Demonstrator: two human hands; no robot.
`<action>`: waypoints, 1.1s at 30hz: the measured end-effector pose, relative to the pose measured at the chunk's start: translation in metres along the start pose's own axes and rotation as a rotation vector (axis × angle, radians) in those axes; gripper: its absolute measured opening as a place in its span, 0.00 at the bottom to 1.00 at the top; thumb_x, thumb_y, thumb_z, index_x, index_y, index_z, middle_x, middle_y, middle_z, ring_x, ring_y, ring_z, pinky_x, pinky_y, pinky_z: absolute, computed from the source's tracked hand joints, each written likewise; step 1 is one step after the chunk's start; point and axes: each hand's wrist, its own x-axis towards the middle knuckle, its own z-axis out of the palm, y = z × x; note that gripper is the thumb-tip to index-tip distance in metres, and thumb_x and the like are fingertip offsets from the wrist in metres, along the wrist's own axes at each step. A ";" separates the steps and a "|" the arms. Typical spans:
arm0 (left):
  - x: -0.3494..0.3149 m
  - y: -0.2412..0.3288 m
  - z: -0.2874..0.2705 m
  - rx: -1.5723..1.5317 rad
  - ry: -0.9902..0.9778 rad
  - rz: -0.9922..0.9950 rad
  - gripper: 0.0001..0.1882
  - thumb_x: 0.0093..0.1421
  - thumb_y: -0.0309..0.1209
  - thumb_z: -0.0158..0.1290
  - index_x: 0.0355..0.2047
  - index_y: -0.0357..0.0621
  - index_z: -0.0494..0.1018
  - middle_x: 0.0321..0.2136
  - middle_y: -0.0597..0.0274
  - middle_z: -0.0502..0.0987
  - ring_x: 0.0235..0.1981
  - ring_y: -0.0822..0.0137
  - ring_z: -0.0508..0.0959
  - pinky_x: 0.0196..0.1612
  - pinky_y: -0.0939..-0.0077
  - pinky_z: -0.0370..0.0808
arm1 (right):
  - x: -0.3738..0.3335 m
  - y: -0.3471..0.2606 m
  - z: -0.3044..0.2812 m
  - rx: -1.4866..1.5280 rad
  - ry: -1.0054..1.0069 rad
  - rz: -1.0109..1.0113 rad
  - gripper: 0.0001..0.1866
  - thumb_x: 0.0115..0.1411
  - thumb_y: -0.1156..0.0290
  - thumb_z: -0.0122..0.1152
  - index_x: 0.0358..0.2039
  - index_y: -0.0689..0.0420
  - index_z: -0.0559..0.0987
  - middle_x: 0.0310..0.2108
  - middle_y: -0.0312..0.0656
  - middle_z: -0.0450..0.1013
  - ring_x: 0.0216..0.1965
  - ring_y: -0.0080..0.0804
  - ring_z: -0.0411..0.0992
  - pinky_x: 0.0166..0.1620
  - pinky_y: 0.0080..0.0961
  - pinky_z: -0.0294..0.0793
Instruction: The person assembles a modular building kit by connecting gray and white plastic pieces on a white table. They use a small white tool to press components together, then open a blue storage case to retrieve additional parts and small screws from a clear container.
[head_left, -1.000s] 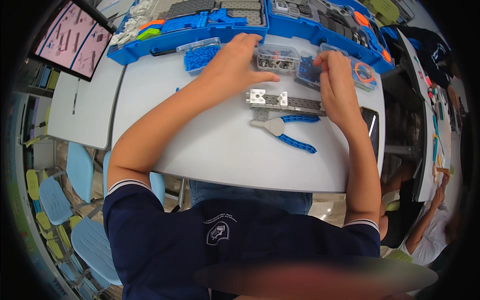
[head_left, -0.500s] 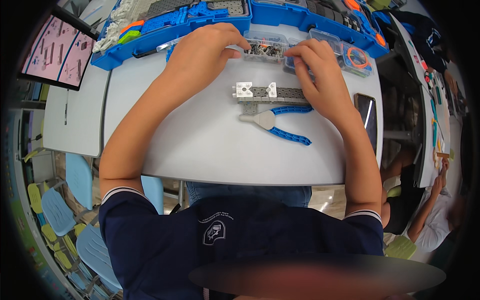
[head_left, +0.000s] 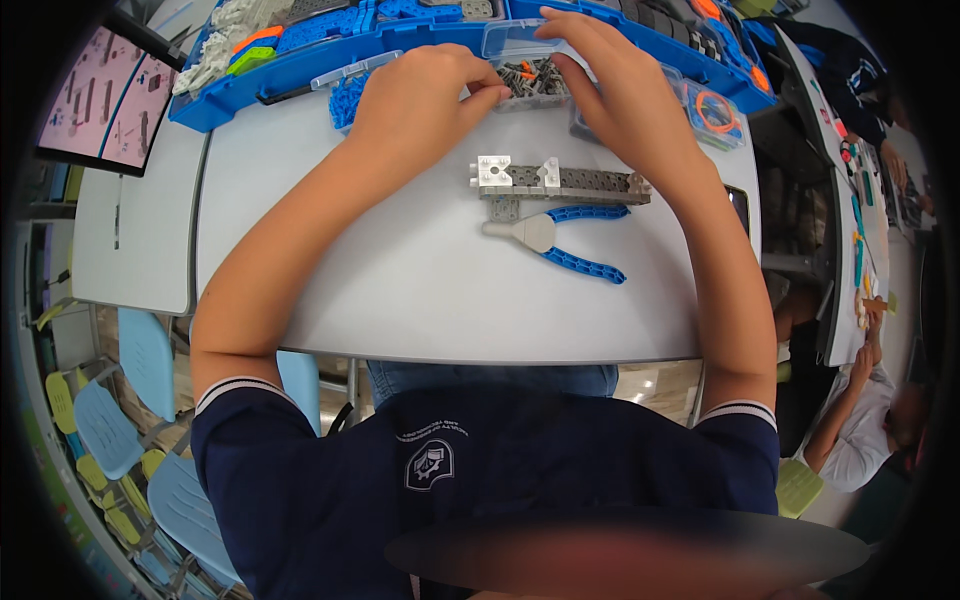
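A small clear parts box (head_left: 535, 103) full of grey and orange connector pins (head_left: 530, 75) stands at the far side of the table. Its clear lid (head_left: 515, 40) is raised. My left hand (head_left: 425, 95) pinches the box's left end between thumb and fingers. Over the right side of the lid, my right hand (head_left: 625, 90) has its thumb and fingers spread; whether a fingertip touches the lid I cannot tell. Nearer me lies a grey beam assembly (head_left: 590, 185) with white connector pieces (head_left: 494, 172). Plier-like tool with blue handles (head_left: 585, 265) rests beside it.
Blue storage cases (head_left: 330, 55) of building parts line the far edge. A box of blue pins (head_left: 346, 100) is by my left wrist, another clear box (head_left: 715, 110) beyond my right. A phone (head_left: 738, 205) lies right; a screen (head_left: 105, 100) stands left.
The box's lid has swung up, away from me. My right hand has moved up and away with the lid; my left hand has shifted slightly right to the box's end.
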 end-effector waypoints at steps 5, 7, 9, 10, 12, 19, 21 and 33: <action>0.001 -0.001 0.000 -0.164 -0.026 -0.111 0.14 0.59 0.38 0.66 0.39 0.41 0.85 0.34 0.57 0.84 0.30 0.65 0.82 0.34 0.69 0.77 | 0.019 0.001 0.007 -0.044 -0.253 -0.093 0.12 0.57 0.74 0.66 0.43 0.59 0.81 0.55 0.54 0.71 0.54 0.51 0.72 0.56 0.38 0.73; 0.002 -0.003 -0.001 -0.233 -0.050 -0.130 0.16 0.59 0.38 0.66 0.41 0.39 0.84 0.34 0.55 0.84 0.31 0.65 0.83 0.36 0.69 0.78 | 0.020 -0.002 0.011 -0.032 -0.209 -0.091 0.06 0.58 0.74 0.63 0.37 0.59 0.81 0.56 0.54 0.69 0.56 0.52 0.70 0.58 0.38 0.71; 0.003 -0.003 0.000 -0.246 -0.065 -0.139 0.16 0.58 0.37 0.67 0.42 0.38 0.84 0.34 0.54 0.84 0.32 0.65 0.83 0.37 0.70 0.79 | 0.021 -0.003 0.014 -0.030 -0.201 -0.078 0.04 0.58 0.74 0.62 0.34 0.59 0.81 0.57 0.54 0.68 0.57 0.52 0.68 0.58 0.39 0.70; 0.003 -0.004 0.000 -0.250 -0.068 -0.143 0.17 0.58 0.37 0.67 0.42 0.38 0.84 0.34 0.54 0.84 0.32 0.64 0.83 0.38 0.70 0.79 | 0.021 -0.003 0.015 -0.034 -0.215 -0.066 0.04 0.58 0.74 0.62 0.34 0.59 0.81 0.57 0.54 0.67 0.57 0.51 0.68 0.58 0.39 0.70; 0.003 -0.004 0.001 -0.266 -0.066 -0.140 0.17 0.58 0.36 0.67 0.43 0.38 0.83 0.34 0.55 0.84 0.33 0.64 0.83 0.38 0.70 0.80 | 0.020 -0.003 0.018 -0.048 -0.226 -0.061 0.04 0.58 0.74 0.62 0.33 0.59 0.81 0.58 0.53 0.67 0.56 0.51 0.68 0.58 0.38 0.70; 0.002 -0.001 0.000 -0.273 -0.015 -0.134 0.16 0.59 0.38 0.66 0.39 0.36 0.83 0.33 0.51 0.85 0.31 0.59 0.83 0.36 0.65 0.79 | 0.019 -0.009 0.015 -0.141 -0.187 -0.048 0.05 0.57 0.76 0.60 0.35 0.59 0.77 0.57 0.52 0.66 0.54 0.50 0.68 0.56 0.38 0.70; 0.002 0.003 -0.003 -0.277 0.036 -0.077 0.16 0.58 0.39 0.66 0.39 0.38 0.84 0.33 0.53 0.85 0.30 0.60 0.83 0.35 0.66 0.78 | 0.015 -0.014 0.006 -0.207 -0.135 -0.063 0.06 0.57 0.77 0.59 0.36 0.59 0.76 0.55 0.51 0.67 0.52 0.49 0.68 0.55 0.39 0.70; -0.019 0.063 -0.030 -0.738 -0.061 -0.097 0.10 0.65 0.29 0.62 0.43 0.37 0.83 0.33 0.62 0.85 0.31 0.75 0.81 0.36 0.81 0.78 | -0.038 -0.045 -0.037 -0.371 0.237 -0.235 0.10 0.60 0.84 0.65 0.41 0.59 0.80 0.41 0.41 0.79 0.35 0.37 0.74 0.38 0.30 0.73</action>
